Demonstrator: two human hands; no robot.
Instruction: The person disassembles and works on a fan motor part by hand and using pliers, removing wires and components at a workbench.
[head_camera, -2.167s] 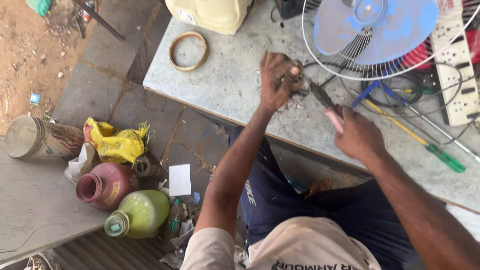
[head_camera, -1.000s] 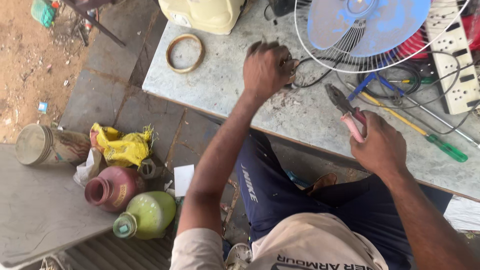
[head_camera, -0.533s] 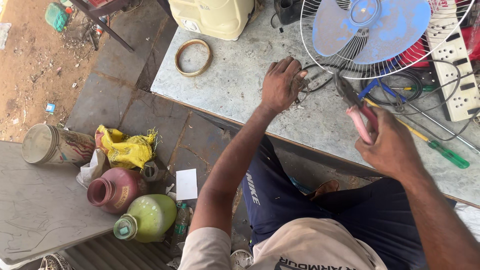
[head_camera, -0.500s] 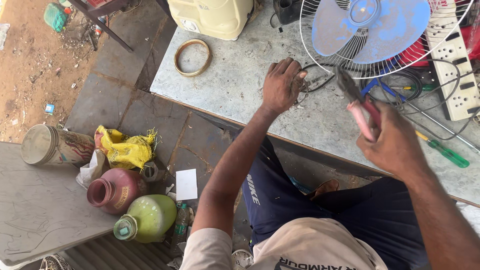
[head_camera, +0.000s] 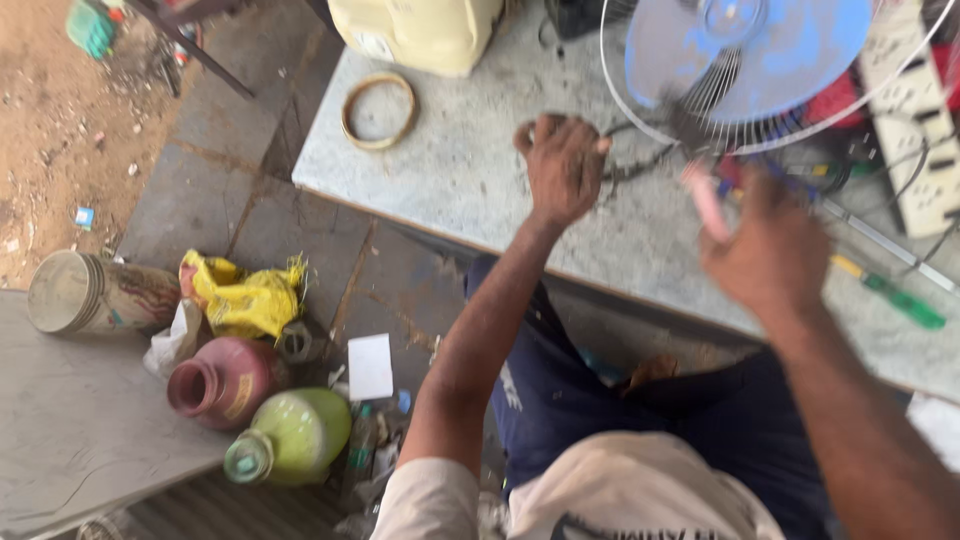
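Right hand (head_camera: 775, 255) has swung the pink-handled pliers (head_camera: 700, 185) up from bench level toward the fan guard (head_camera: 640, 120); fist is closed on the handles, tip blurred. Left hand (head_camera: 562, 165) stays put, knuckles curled over the dark wires (head_camera: 640, 165) beside the guard. Looks like tool and wires are closing up at the fan's lower rim. Grey stone slab (head_camera: 450, 190) carries a green screwdriver (head_camera: 890, 295), power strip (head_camera: 925, 110), tape ring (head_camera: 378, 110). Bottles sit on the paving below.
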